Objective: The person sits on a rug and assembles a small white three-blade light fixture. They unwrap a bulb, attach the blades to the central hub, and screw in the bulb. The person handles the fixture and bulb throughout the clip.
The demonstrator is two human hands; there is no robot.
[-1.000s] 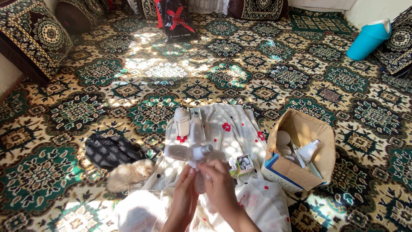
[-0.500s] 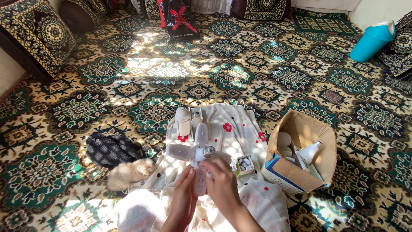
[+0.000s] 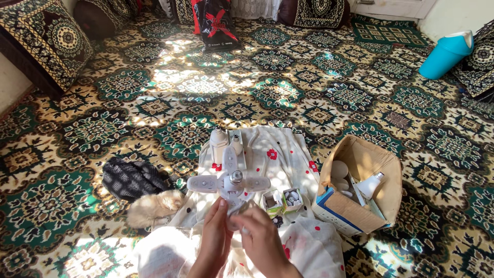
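Both my hands hold a white fan-shaped folding lamp (image 3: 229, 181) with flat blades spread left, right and up and a metal screw base in the middle. My left hand (image 3: 215, 238) grips its lower part from the left. My right hand (image 3: 261, 238) grips it from the right, fingers curled round the lowest blade. The lamp hovers over a white cloth with red flowers (image 3: 278, 154) spread on the carpet. Two more white lamp parts (image 3: 218, 144) stand upright at the cloth's far edge. Two small open boxes with bulbs (image 3: 282, 201) lie just right of my hands.
An open cardboard box (image 3: 383, 170) with white bulbs and a blue-and-white carton stands at the right. A dark patterned cloth (image 3: 131, 178) and a small pale furry animal (image 3: 154, 206) lie at the left. A turquoise container (image 3: 445, 54) and a black-and-red bag (image 3: 213, 23) sit farther off.
The lamp's blades have been spread wider and it has been lifted a little away from me. My hands stay low on it.
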